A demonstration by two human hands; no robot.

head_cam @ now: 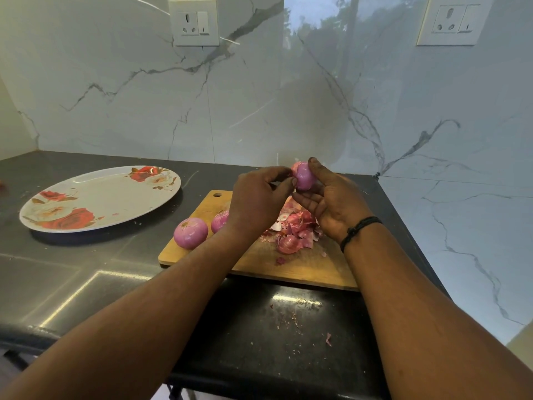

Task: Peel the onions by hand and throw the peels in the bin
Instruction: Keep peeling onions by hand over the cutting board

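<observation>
Well, on the left a big oval plate with red roses [98, 197] sits on the dark shiny desk [72, 272]. Next come two peeled purple onions [190, 232] on the wooden cutting board [291, 264]. Above the board, the left hand [256, 202] pinches at the purple onion being peeled [303, 176], and the right hand [331, 203] holds that onion with curled fingers. A heap of pink peels [294, 230] lies under them. The smooth onion could slip and roll off the desk, I think. More peel bits could fall too, since some crumbs are near the edge. No bin shows. The wall is white marble with two plug sockets [193, 23].
</observation>
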